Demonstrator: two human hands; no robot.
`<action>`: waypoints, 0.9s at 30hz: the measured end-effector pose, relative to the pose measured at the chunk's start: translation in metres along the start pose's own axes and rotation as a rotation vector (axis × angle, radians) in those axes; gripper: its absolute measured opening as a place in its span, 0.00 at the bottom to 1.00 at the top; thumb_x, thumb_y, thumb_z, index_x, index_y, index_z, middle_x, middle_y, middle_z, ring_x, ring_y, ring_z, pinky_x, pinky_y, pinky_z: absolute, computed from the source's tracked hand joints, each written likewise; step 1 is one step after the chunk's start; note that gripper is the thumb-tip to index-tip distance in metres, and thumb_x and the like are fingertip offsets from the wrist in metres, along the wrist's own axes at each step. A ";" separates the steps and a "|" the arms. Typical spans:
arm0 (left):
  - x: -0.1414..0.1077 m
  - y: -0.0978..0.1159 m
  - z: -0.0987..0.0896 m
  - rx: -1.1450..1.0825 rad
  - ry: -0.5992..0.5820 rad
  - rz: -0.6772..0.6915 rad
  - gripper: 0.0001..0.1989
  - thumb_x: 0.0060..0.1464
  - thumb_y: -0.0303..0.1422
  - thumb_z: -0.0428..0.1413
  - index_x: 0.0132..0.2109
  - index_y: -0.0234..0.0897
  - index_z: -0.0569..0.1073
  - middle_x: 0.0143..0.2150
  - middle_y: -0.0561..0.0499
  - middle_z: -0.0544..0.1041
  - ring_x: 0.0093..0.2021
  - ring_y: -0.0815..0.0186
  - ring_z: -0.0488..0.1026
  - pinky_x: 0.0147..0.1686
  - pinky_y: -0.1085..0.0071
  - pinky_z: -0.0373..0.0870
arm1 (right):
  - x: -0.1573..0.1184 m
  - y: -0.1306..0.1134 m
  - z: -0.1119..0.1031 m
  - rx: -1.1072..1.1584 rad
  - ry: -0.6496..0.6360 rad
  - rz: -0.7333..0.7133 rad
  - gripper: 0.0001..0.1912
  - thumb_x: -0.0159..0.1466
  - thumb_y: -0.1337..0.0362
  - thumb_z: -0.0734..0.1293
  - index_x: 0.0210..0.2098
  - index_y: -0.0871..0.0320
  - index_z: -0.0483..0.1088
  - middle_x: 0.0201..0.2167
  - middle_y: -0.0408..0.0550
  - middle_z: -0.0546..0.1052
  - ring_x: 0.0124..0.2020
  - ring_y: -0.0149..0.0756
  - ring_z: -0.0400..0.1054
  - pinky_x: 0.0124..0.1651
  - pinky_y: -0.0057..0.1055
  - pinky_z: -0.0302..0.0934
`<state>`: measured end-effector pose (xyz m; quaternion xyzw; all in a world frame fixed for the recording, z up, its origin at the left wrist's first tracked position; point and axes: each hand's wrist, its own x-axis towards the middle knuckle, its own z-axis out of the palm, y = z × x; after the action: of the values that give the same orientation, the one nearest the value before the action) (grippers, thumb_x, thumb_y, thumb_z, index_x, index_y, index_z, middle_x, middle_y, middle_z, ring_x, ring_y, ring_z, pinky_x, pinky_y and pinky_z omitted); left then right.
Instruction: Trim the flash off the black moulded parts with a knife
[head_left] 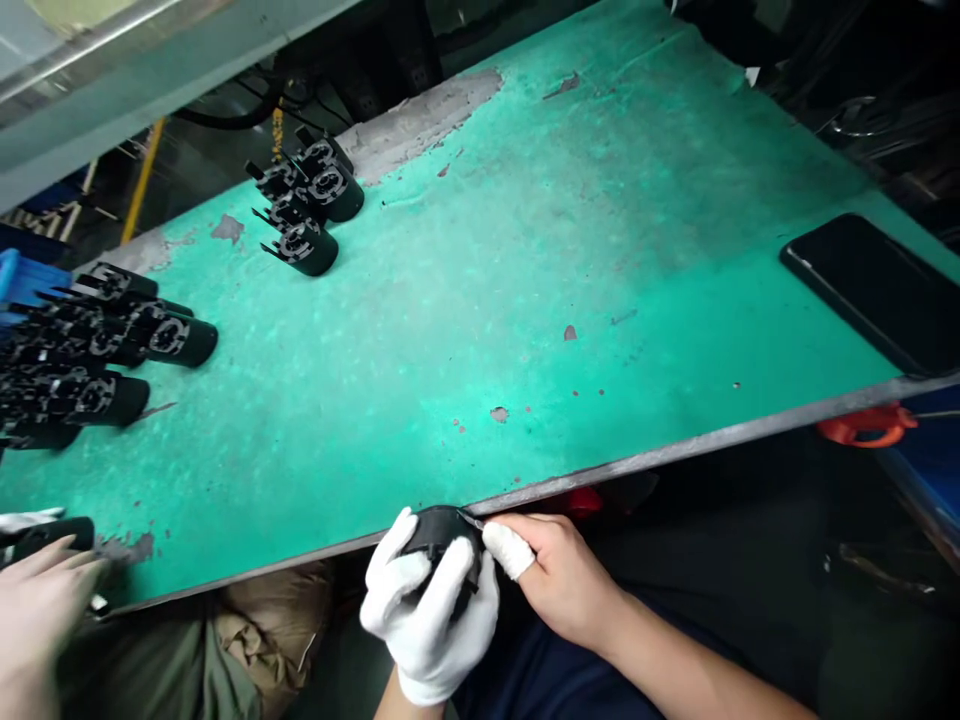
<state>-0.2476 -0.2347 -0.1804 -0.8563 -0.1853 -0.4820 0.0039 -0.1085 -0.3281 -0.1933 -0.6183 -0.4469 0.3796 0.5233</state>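
Observation:
My left hand (439,610), in a white glove, is closed around a round black plastic part (442,522) just off the table's front edge. My right hand (559,575) is bare apart from a white wrap on the thumb. It pinches a thin, pointed metal blade (471,519), whose tip touches the upper right rim of the black part. Most of the blade is hidden in the fingers, so its exact kind is unclear. My left fingers cover much of the part's near side.
Black cylindrical parts stand in one group (307,210) at the back and another (97,350) at the left of the green table (450,300). A black phone (877,290) lies at the right. A co-worker's hand (45,600) holds a similar part at lower left.

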 end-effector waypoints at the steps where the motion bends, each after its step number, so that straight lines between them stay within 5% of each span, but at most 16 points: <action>1: -0.001 -0.001 0.000 0.004 0.002 0.006 0.24 0.32 0.18 0.72 0.39 0.36 0.76 0.41 0.50 0.61 0.51 0.45 0.74 0.48 0.40 0.78 | 0.000 0.000 0.000 -0.007 0.009 -0.014 0.17 0.73 0.55 0.57 0.35 0.54 0.72 0.31 0.42 0.77 0.32 0.32 0.67 0.36 0.30 0.56; 13: -0.006 0.001 0.005 0.042 0.020 0.023 0.25 0.36 0.19 0.72 0.44 0.35 0.76 0.43 0.48 0.61 0.54 0.42 0.73 0.51 0.39 0.75 | 0.005 0.006 0.000 -0.065 0.080 -0.091 0.18 0.71 0.54 0.59 0.42 0.52 0.79 0.34 0.46 0.82 0.34 0.37 0.73 0.39 0.31 0.60; 21: -0.012 0.000 0.003 0.051 0.032 0.009 0.24 0.39 0.20 0.71 0.44 0.38 0.76 0.46 0.47 0.61 0.57 0.42 0.71 0.53 0.40 0.75 | 0.014 0.013 -0.003 0.035 0.049 -0.081 0.22 0.71 0.51 0.58 0.36 0.56 0.78 0.31 0.44 0.80 0.32 0.36 0.69 0.35 0.30 0.59; 27: -0.006 0.006 0.004 0.040 0.040 0.008 0.23 0.39 0.19 0.71 0.42 0.38 0.75 0.45 0.49 0.60 0.55 0.45 0.72 0.53 0.41 0.76 | 0.013 0.020 -0.011 0.075 -0.058 -0.040 0.26 0.70 0.47 0.58 0.24 0.58 0.69 0.22 0.40 0.66 0.26 0.31 0.56 0.30 0.30 0.51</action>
<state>-0.2455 -0.2415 -0.1864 -0.8469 -0.1917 -0.4952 0.0266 -0.0914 -0.3201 -0.2115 -0.5778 -0.4597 0.4035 0.5404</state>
